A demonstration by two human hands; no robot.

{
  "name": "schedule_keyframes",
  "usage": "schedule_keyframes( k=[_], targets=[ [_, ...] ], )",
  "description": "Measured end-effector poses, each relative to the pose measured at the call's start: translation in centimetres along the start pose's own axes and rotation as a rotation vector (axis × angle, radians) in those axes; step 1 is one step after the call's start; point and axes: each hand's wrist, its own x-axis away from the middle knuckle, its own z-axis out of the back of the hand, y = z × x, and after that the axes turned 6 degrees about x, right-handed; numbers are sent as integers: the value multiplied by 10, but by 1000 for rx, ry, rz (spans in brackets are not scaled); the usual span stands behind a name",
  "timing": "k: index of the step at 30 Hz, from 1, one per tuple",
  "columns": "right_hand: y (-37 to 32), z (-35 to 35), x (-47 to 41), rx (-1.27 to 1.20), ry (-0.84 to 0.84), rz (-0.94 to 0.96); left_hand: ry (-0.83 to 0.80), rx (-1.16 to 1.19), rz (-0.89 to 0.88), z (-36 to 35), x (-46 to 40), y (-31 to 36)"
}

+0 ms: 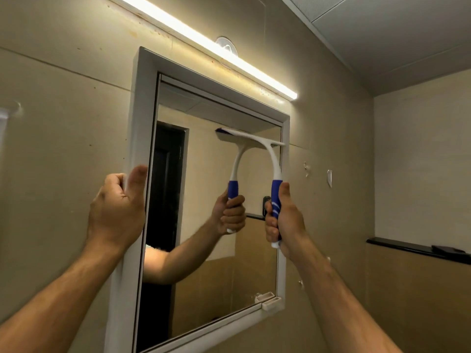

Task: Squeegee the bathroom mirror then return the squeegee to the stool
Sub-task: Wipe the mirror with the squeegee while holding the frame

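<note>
**A:** How far along are you?

**B:** Early or mid-way, as I judge it. The blade sits at the very top of the glass, toward one o'clock, so I read this as the head of a downward stroke on the right side. The glass below shows no streaks or drops that I can make out, so I cannot say how much is already wiped. Returning the tool is all still to come, and the stool is nowhere in view.

**A:** And your grip?

**B:** My right hand (283,220) has a full, closed grip on the blue handle of the squeegee (274,171), fingers wrapped round it and thumb lying up along the handle. The white neck curves up and leftward from my fist to the crossbar, whose blade lies against the mirror (209,250) just under the top edge of its frame, the right end touching or nearly touching the side frame.

**A:** The other hand?

**B:** My left hand (117,207) grips the left side of the white mirror frame (142,103) at about nine o'clock, fingers curled round its outer edge and thumb pointing up on the front face. It steadies me, I think.

**A:** What else is around?

**B:** A lit strip light (204,44) runs above the frame at twelve o'clock, and a dark ledge (407,247) crosses the wall at four o'clock, well apart from my hands.
</note>
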Motion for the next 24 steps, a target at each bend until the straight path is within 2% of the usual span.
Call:
schedule_keyframes(
  k=[6, 9, 13, 18, 21, 24],
  targets=[
    [42, 8, 24, 0, -12, -76, -80, 45, 160, 18, 23, -32],
    [38, 13, 27, 10, 2, -72, 0, -29, 123, 17, 27, -30],
    [15, 18, 18, 35, 20, -35, 112, -133, -22, 10, 19, -18],
    [30, 24, 20, 57, 23, -79, 202, -232, -15, 21, 24, -26],
    [49, 23, 27, 40, 30, -91, 164, -141, 62, 21, 41, -43],
    [40, 17, 25, 27, 38, -53, 230, -165, 38, 7, 45, -38]
  ],
)
